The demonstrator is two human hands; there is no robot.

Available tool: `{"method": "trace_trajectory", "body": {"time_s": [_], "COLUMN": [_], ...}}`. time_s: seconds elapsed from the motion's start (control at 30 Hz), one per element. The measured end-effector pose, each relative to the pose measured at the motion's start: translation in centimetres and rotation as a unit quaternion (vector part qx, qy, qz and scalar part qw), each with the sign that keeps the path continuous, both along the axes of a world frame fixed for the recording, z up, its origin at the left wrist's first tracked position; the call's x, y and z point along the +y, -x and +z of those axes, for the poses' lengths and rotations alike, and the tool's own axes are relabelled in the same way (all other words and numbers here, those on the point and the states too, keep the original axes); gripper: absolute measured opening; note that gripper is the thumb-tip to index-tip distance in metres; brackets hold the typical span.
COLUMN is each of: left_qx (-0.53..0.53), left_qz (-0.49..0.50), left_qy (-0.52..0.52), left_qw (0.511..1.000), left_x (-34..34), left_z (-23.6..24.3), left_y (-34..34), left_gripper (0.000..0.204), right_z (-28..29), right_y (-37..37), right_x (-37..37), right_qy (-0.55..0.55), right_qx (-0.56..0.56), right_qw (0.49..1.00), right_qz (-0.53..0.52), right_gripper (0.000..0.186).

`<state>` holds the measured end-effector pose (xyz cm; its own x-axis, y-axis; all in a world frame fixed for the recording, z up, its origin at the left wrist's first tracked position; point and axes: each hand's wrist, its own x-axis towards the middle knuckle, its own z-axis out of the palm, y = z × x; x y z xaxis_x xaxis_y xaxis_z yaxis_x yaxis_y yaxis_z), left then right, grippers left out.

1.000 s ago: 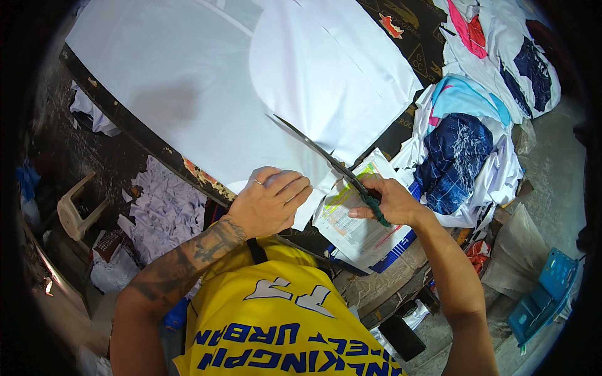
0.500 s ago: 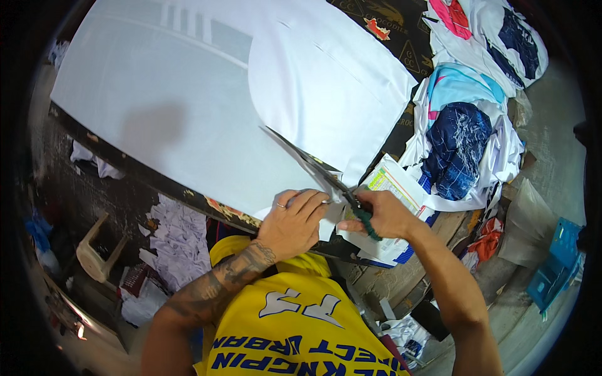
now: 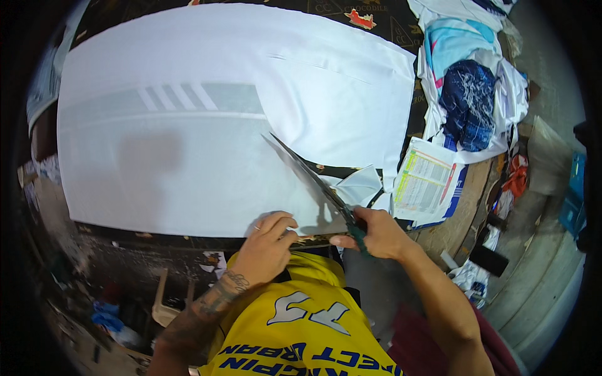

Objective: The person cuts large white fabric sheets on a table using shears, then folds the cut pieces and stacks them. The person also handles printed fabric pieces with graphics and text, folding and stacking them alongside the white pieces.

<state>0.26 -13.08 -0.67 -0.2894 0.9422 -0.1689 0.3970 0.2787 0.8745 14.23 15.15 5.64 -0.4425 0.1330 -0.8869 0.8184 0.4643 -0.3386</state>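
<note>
White scrap [image 3: 362, 184] now lies clear of the left hand [image 3: 268, 244], grip unreadable, leaving room for mid-frame scissors [image 3: 311, 173] clasped in the right hand [image 3: 381, 233].

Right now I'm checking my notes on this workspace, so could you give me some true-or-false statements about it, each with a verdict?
1. The right hand holds the scissors. True.
2. The scissors' blades point back at the person's body. False: they point away, over the white material.
3. The left hand also grips the scissors. False: the left hand lies at the near edge of the white material.
4. The printed sheet lies to the right of the scissors. True.
5. The dark blue cloth lies left of the white material. False: the dark blue cloth is to its right.
6. The person's shirt is yellow. True.
</note>
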Motion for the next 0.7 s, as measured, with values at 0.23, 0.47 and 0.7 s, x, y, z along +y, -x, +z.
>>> {"method": "trace_trajectory", "body": {"time_s": [0.23,0.47,0.7], "left_qx": [-0.051,-0.092,-0.099], "left_qz": [-0.087,-0.127,-0.168], "left_qy": [-0.019,-0.021,0.039], "left_qw": [0.995,0.987,0.980], "left_x": [0.0,-0.9,1.4], "left_z": [-0.2,-1.6,0.3], "left_y": [2.3,2.9,5.8], "left_gripper": [0.025,0.036,0.039], "right_z": [-1.9,-1.2,-0.2], "right_y": [4.4,9.2,12.1], "right_x": [-6.8,-9.4,-7.4], "right_qy": [-0.008,0.039,0.141], "right_qx": [0.044,0.011,-0.028], "right_qw": [0.989,0.964,0.936], "right_qz": [-0.138,-0.262,-0.320], "right_gripper": [0.072,0.068,0.066]}}
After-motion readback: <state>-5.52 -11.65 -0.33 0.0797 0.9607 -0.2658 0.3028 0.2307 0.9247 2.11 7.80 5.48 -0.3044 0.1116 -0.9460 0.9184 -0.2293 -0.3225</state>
